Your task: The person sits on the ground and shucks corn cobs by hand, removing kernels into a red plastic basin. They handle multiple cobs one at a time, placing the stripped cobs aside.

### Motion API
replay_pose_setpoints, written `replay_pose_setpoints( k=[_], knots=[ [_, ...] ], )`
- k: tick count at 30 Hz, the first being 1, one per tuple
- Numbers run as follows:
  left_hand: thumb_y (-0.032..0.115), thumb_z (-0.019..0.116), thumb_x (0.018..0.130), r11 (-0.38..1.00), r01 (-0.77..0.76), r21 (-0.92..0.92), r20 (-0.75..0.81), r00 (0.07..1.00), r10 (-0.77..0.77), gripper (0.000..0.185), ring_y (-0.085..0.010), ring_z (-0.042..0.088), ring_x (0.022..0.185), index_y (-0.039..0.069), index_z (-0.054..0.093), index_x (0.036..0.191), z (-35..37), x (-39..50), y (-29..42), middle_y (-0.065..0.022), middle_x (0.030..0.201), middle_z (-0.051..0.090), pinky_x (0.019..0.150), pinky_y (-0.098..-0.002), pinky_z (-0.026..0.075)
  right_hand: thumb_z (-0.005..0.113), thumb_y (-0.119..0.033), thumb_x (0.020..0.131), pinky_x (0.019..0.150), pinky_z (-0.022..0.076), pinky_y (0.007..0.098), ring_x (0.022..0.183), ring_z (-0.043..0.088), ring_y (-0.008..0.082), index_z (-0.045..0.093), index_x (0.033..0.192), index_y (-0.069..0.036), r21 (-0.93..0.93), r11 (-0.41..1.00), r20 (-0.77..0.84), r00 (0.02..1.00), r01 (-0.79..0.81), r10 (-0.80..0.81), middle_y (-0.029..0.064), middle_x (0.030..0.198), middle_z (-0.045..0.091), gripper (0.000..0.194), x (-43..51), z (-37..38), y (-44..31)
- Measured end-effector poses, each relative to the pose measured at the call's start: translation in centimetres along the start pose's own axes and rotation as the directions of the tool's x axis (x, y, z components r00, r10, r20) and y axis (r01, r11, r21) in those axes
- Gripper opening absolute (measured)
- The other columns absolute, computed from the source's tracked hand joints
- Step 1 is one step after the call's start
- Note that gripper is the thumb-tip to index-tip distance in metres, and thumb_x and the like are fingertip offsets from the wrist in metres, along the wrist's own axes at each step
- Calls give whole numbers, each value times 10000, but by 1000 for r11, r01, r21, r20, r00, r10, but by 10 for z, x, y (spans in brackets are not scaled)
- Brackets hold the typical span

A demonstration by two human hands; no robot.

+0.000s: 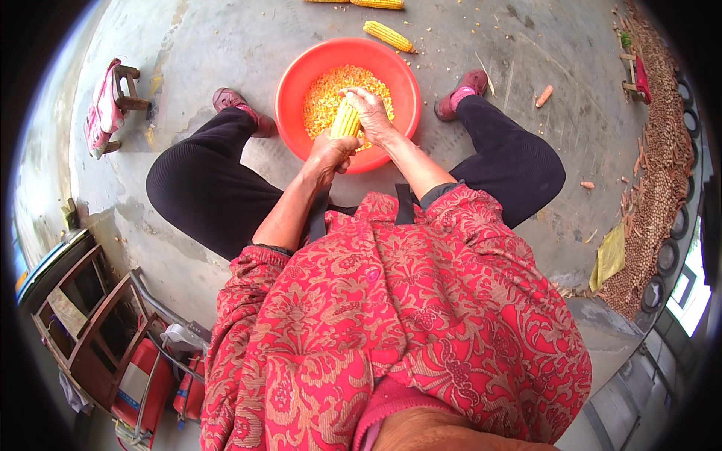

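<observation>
A yellow ear of corn (346,120) is held between both hands above a red plastic basin (289,115). My left hand (333,151) grips its near, lower end, with the thumb along the side. My right hand (369,113) is wrapped over the far end and right side of the ear, fingers bent around it. Loose corn kernels (321,98) cover the bottom of the basin, which stands on the concrete floor between my feet. The right palm and part of the ear are hidden by the fingers.
Another ear of corn (389,36) lies just beyond the basin, with more ears (377,3) at the top edge. A bare cob (544,96) is on the floor at right. Small stools (131,103) stand on both sides. A long heap of cobs (657,169) lines the right.
</observation>
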State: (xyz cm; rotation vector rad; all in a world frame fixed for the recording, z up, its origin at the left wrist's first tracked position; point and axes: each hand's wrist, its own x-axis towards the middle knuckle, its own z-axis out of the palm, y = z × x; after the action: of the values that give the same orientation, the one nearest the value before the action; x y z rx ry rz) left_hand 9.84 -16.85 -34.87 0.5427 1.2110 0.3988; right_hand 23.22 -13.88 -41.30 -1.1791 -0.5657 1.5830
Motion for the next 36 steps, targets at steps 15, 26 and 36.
replay_pose_setpoints(
  k=[15, 26, 36],
  knots=[
    [42, 689, 672, 994, -76, 85, -19, 997, 77, 327, -111, 418, 377, 31, 517, 950, 5, -2, 3, -51, 651, 522, 330, -276, 325, 556, -283, 938, 741, 496, 275, 809, 563, 114, 585, 1089, -64, 57, 998, 17, 1000, 11, -12, 27, 921, 575, 268, 3, 1, 10],
    [31, 705, 660, 982, -112, 151, -113, 985, 130, 417, -104, 416, 388, 46, 494, 1019, 5, 0, 2, -41, 662, 527, 346, -274, 319, 611, -179, 897, 751, 500, 277, 862, 576, 119, 557, 1127, -54, 143, 989, 153, 988, -45, 22, 29, 920, 574, 267, 0, 0, -6],
    [95, 718, 612, 839, -242, 488, -156, 921, 357, 508, -163, 567, 554, 21, 513, 1071, 8, -2, -5, -87, 785, 612, 488, -308, 465, 598, -279, 918, 706, 550, 339, 762, 640, 204, 574, 1089, -39, 251, 957, 93, 988, -146, 126, 59, 878, 602, 295, 9, -4, -2]
  ],
)
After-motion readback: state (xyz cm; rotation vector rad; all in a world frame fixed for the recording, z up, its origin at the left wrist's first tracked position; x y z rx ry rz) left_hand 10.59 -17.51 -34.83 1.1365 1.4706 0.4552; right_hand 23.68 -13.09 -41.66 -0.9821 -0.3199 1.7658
